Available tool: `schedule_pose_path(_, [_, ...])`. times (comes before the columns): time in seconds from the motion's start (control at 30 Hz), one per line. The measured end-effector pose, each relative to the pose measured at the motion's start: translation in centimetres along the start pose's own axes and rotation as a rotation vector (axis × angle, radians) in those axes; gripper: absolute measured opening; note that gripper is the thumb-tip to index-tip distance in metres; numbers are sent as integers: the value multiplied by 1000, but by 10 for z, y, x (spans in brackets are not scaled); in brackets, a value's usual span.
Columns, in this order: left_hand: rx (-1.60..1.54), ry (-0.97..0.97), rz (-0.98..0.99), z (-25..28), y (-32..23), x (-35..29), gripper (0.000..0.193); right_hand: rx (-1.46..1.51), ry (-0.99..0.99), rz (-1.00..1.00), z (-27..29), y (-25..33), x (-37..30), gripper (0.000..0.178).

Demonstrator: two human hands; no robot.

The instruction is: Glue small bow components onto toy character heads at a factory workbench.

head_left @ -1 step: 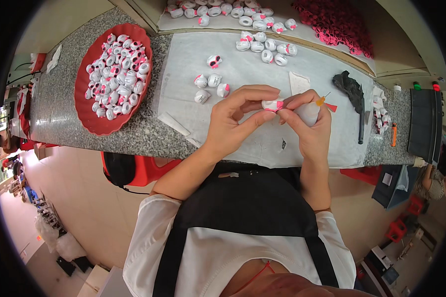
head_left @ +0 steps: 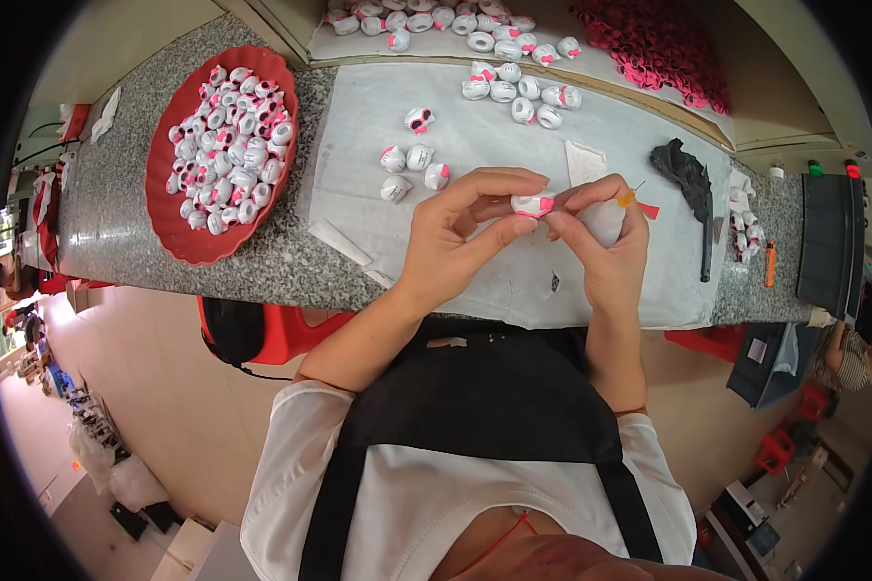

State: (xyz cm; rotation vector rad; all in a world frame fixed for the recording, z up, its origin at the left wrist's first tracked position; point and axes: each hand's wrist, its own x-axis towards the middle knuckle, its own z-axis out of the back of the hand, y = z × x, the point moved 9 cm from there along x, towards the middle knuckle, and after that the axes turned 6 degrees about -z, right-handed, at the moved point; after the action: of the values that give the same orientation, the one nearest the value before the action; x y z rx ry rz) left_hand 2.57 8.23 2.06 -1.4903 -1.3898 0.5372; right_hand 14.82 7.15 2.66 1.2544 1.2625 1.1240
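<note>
My left hand (head_left: 460, 232) is closed on a small white toy head (head_left: 531, 205) with pink trim, gripping it between thumb and fingertips. My right hand (head_left: 606, 247) pinches at the pink side of the same toy head with thumb and forefinger. Tucked in its palm is a whitish bottle (head_left: 603, 223) with an orange needle tip (head_left: 627, 198) pointing away. Left of the hands, several similar toy heads (head_left: 394, 188) lie on the white sheet (head_left: 358, 126). One beside them wears pink-rimmed sunglasses (head_left: 420, 119).
A red scalloped bowl (head_left: 155, 184) heaped with toy heads stands on the granite counter (head_left: 107, 213) at left. More heads (head_left: 480, 42) and a pile of pink pieces (head_left: 659, 58) fill the shelf behind. A black-wrapped tool (head_left: 705, 228) and an orange lighter (head_left: 770, 263) lie right.
</note>
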Motion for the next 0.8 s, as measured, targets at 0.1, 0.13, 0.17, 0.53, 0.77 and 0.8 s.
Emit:
schedule_pose_path(0.1, [-126, 1, 90, -2, 2, 1, 24, 43, 26, 36, 2, 2, -2, 25])
schedule_pose_path(0.13, [-128, -1, 89, -2, 2, 1, 24, 42, 28, 35, 1, 4, -2, 25])
schedule_pose_path(0.17, [-156, 16, 102, -3, 4, 1, 24, 27, 63, 13, -6, 6, -3, 27])
schedule_pose_path(0.53, [-228, 109, 114, -10, 6, -2, 23, 206, 185, -100, -11, -6, -2, 26])
schedule_pose_path(0.77, [-138, 118, 75, -11, 2, -2, 23, 273, 185, -133, -12, -12, -4, 26])
schedule_pose_path(0.8, [-140, 96, 98, -11, 3, -2, 23, 253, 176, -131, -11, -13, -5, 26])
